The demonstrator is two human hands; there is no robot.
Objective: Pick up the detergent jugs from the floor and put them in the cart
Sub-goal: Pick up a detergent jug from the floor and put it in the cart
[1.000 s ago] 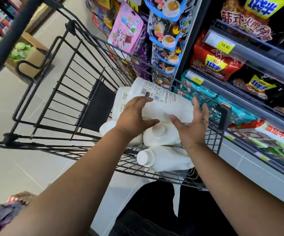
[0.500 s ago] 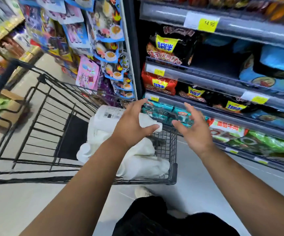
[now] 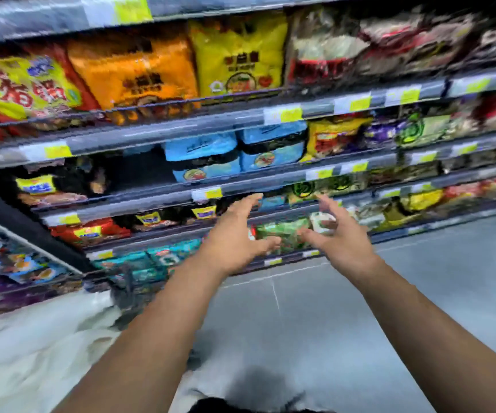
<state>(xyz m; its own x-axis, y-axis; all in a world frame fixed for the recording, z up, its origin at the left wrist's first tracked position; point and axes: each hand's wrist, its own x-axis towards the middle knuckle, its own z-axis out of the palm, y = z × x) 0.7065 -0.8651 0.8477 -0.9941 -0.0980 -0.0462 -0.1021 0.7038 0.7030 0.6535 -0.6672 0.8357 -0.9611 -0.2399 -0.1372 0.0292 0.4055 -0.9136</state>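
Observation:
The frame is blurred by motion. My left hand (image 3: pixel 236 235) and my right hand (image 3: pixel 337 238) are stretched out side by side in front of the shelves, fingers spread, palms facing each other, holding nothing. White detergent jugs (image 3: pixel 41 347) fill the lower left corner as a pale smear. A dark corner of the cart (image 3: pixel 127 286) shows just above them. No jug is visible on the floor here.
Store shelves (image 3: pixel 240 183) packed with bagged noodles and snacks, with yellow price tags, cover the upper frame. Grey tiled floor (image 3: pixel 315 317) lies under my arms. Hanging packets (image 3: pixel 8 263) are at the far left. My dark trousers show at the bottom edge.
Both hands let go of the top jug in the cart and lifted away open. My view swung right and up, so the cart slid to the lower left corner.

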